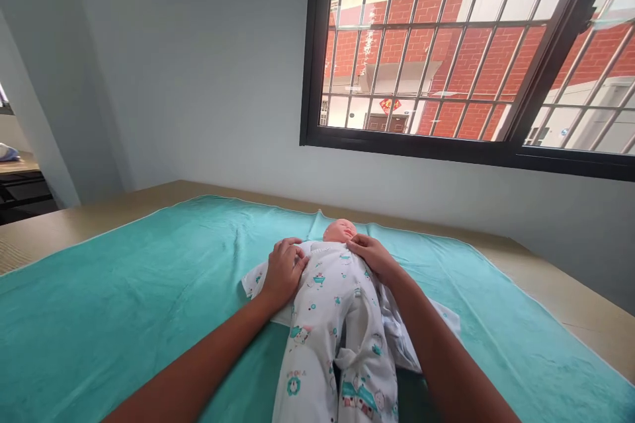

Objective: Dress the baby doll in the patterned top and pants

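Observation:
A baby doll (338,230) lies on its back on a teal towel (124,291), dressed in a white printed sleepsuit (332,324). My left hand (284,271) rests on the doll's shoulder and sleeve on the left side, fingers curled over the cloth. My right hand (371,255) lies on the chest near the collar, just below the doll's chin, its fingers pressed together on the fabric. Both forearms reach in from the bottom of the view.
The towel covers a tan mat or bed (555,277) set against a pale wall. A large barred window (471,53) fills the upper right, with a brick building outside. At the far left an opening shows a table edge (17,165).

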